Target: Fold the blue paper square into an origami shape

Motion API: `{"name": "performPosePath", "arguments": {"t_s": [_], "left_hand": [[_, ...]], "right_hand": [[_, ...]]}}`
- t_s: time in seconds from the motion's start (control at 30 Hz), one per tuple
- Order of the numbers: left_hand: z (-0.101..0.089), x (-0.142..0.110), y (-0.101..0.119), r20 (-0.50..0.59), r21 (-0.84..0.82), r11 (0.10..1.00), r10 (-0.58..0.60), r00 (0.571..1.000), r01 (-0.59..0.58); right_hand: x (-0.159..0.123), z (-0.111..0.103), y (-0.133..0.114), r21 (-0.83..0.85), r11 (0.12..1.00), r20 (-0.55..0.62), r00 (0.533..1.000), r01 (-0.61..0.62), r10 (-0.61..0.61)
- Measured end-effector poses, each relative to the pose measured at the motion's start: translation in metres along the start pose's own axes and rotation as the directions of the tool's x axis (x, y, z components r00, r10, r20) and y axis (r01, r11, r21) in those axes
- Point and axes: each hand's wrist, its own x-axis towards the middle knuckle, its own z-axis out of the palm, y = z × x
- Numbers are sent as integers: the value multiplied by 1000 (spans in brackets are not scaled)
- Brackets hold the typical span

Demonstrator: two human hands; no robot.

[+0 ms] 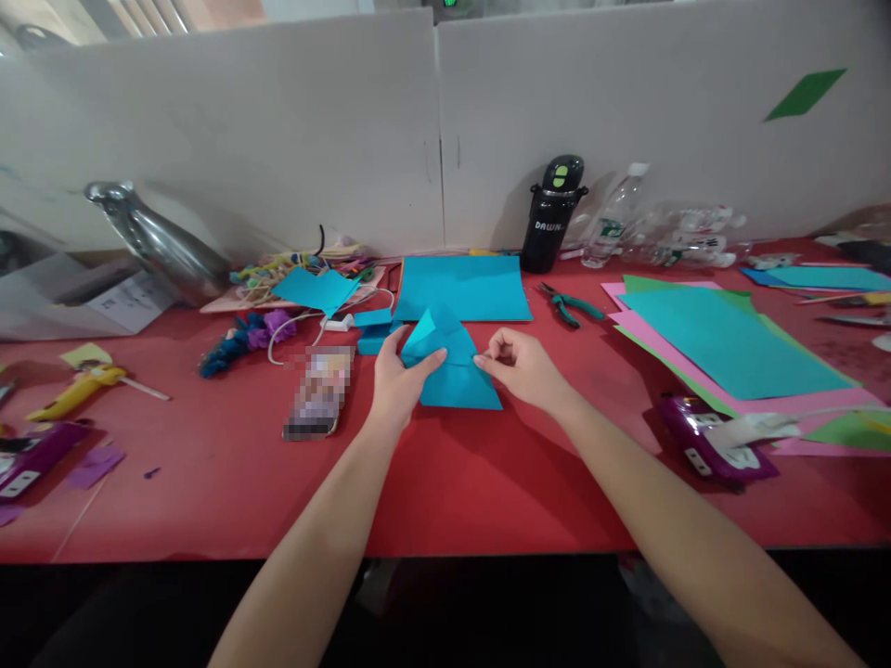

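In the head view I have one folded piece of blue paper (452, 348) between my hands, just above the middle of the red worktop (278, 501). Its narrow peak points away from me and a little to the left; the wide, straight edge faces me, and its long axis runs from that peak back toward my near right side.

My left hand (407, 371) is closed on the paper's left side, thumb flat on top and fingers mostly hidden behind. My right hand (513, 362) is half curled, thumb tip at the paper's right edge and forefinger bent close by; I cannot tell whether it really pinches the edge.

Just beyond my left hand sits one smaller folded blue piece (374, 334), and past the paper lies a flat blue sheet (463, 288). I count one phone (320, 394) left of my left hand, one pair of pliers (588, 308) beyond my right, one yellow glue gun (76, 390) far left, and two purple power strips, one on the left (48, 455) and one on the right (686, 422). One black bottle (549, 227) stands near the back, by one upright clear bottle (611, 225). A pile of coloured sheets (730, 334), blue uppermost, lies on the right.
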Motion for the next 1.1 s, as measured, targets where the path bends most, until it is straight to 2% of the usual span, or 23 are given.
{"name": "performPosePath", "arguments": {"t_s": [0.2, 0.9, 1.0, 1.1], "left_hand": [[-2, 0, 6, -41, -33, 997, -65, 997, 63], [-10, 7, 6, -120, -68, 995, 71, 990, -79], [-10, 6, 6, -122, -36, 997, 68, 990, -73], [-8, 2, 10, -71, 4, 999, 32, 997, -32]], "right_hand": [[-1, -1, -2, 9, 1000, -6, 1000, -3, 3], [-1, -5, -3, 22, 1000, -13, 1000, 7, -7], [0, -5, -2, 22, 1000, -21, 1000, 4, -3], [0, -4, -1, 11, 1000, -29, 1000, 0, 0]]}}
